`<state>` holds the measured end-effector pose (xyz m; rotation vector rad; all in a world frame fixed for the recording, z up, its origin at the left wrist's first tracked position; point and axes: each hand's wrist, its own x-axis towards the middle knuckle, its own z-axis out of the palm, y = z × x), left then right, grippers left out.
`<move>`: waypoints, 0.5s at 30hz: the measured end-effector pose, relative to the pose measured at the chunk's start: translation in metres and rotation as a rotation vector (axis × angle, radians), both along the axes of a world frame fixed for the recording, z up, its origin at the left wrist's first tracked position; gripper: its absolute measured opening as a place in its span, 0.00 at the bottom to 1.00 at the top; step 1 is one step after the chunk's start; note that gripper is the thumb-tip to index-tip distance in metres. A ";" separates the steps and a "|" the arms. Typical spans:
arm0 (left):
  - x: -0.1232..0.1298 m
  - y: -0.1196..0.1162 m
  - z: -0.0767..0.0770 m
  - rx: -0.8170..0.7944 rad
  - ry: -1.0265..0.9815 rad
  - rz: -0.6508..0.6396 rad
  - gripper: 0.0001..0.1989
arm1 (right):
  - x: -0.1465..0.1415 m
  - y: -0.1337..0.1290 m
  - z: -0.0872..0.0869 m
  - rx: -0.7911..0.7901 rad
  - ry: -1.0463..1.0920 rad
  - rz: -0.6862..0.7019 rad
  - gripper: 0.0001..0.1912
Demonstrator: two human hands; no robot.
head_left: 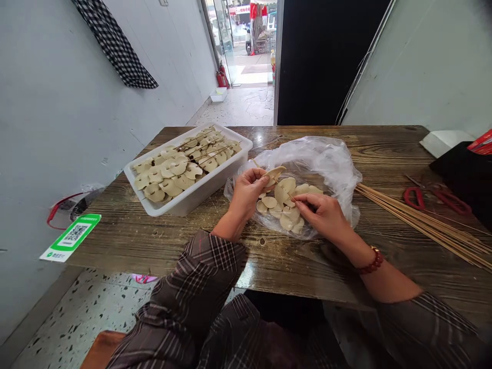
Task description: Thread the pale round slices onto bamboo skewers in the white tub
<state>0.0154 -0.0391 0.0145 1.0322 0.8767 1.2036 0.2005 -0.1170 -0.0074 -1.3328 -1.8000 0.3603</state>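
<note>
My left hand is closed on a thin beige slice above an open clear plastic bag. A thin stick tip shows just above its fingers. With thumb and fingertips pinched, my right hand grips the end of a bamboo skewer close to the slices. Several loose round beige slices lie on the bag beneath both hands. To the left, a white plastic tub is full of skewered slices, their sticks lying across the top.
A bundle of bamboo skewers lies on the wooden table at right, beside red-handled scissors and a black container. A green QR-code card is at the left edge. An open doorway is beyond the table.
</note>
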 end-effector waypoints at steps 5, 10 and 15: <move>-0.004 0.002 -0.001 -0.077 -0.077 -0.024 0.16 | 0.000 -0.001 0.002 0.041 0.022 0.039 0.09; -0.006 0.003 0.001 -0.149 -0.123 -0.043 0.16 | 0.000 -0.002 0.000 0.030 0.045 0.059 0.10; -0.006 0.002 0.003 -0.179 -0.167 -0.048 0.14 | 0.000 -0.001 -0.002 0.051 0.068 0.082 0.10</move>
